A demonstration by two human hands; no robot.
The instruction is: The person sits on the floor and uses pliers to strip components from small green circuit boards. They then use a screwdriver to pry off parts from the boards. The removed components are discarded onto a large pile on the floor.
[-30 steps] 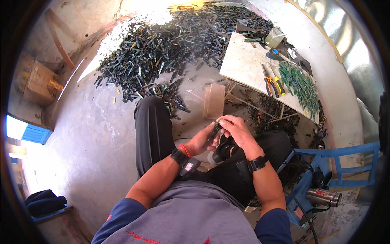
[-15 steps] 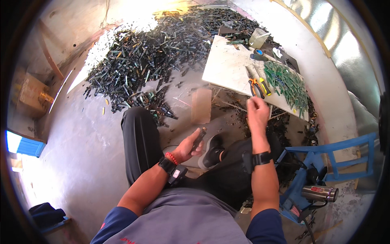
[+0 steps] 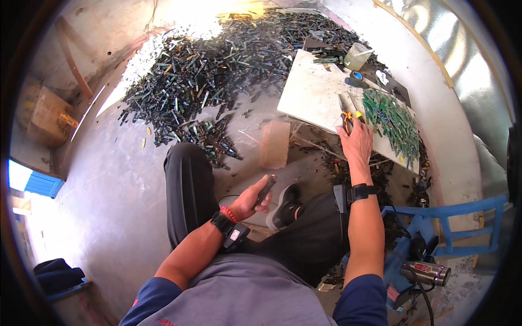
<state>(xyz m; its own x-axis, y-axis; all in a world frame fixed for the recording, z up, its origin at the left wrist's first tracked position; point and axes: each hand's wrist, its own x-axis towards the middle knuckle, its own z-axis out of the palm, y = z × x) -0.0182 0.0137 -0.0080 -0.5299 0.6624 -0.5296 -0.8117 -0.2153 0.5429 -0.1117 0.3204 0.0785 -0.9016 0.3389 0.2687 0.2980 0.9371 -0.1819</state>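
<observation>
My left hand (image 3: 253,198) holds a short dark strip (image 3: 266,189) above my lap, fingers closed around it. My right hand (image 3: 356,142) reaches out to the near edge of a white board (image 3: 312,92) and lies on orange-handled pliers (image 3: 346,118). A heap of green strips (image 3: 390,119) lies on the board just right of that hand. I sit on the floor, black trousers, one shoe (image 3: 284,206) between my arms.
A big pile of dark and green strips (image 3: 217,60) covers the concrete floor ahead. A small clear box (image 3: 275,143) stands by the board. A plastic cup (image 3: 357,55) sits at the board's far end. Blue frame (image 3: 446,228) and a metal flask (image 3: 427,271) at right.
My hands were together at my lap; the right hand has stretched out to the board and onto the pliers. The left hand stays low with the dark strip.
</observation>
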